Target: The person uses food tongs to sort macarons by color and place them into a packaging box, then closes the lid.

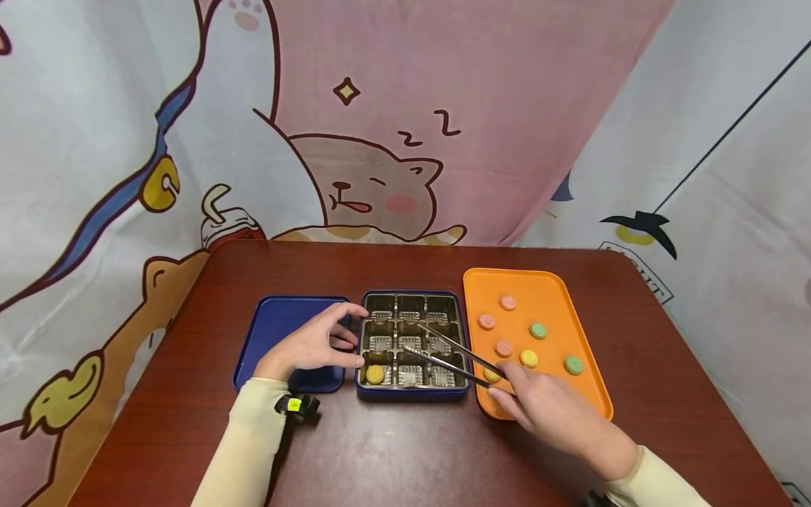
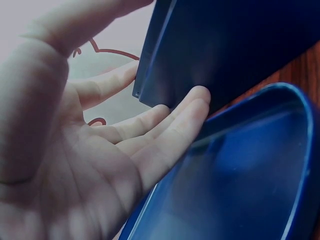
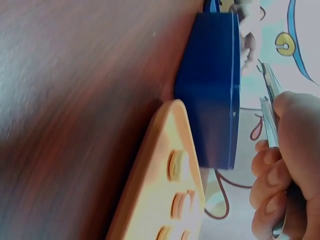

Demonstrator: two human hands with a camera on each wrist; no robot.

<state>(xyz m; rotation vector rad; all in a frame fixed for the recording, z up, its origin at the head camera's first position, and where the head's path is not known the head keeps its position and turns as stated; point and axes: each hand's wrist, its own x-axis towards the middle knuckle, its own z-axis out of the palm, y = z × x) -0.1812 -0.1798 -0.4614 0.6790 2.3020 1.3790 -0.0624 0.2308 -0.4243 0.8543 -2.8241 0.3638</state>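
Observation:
In the head view a dark blue box (image 1: 412, 396) stands mid-table, its metallic insert divided into several compartments. One yellow macaron (image 1: 375, 374) sits in the front-left compartment. My left hand (image 1: 310, 345) spans the box's left side, fingers spread and fingertips at its wall; the left wrist view shows these fingers (image 2: 177, 132) against the blue side. My right hand (image 1: 557, 408) grips metal tongs (image 1: 446, 365) that reach over the box from the right. The tong tips are apart above the middle compartments, with nothing between them. In the right wrist view, fingers curl round the tong handle.
Right of the box lies an orange tray (image 1: 545, 289) holding several macarons: pink (image 1: 508, 302), green (image 1: 538, 331) and yellow (image 1: 529, 358). A blue lid-like tray (image 1: 285, 313) lies to the left, partly under my left hand. A printed cloth (image 1: 507, 105) hangs behind the table.

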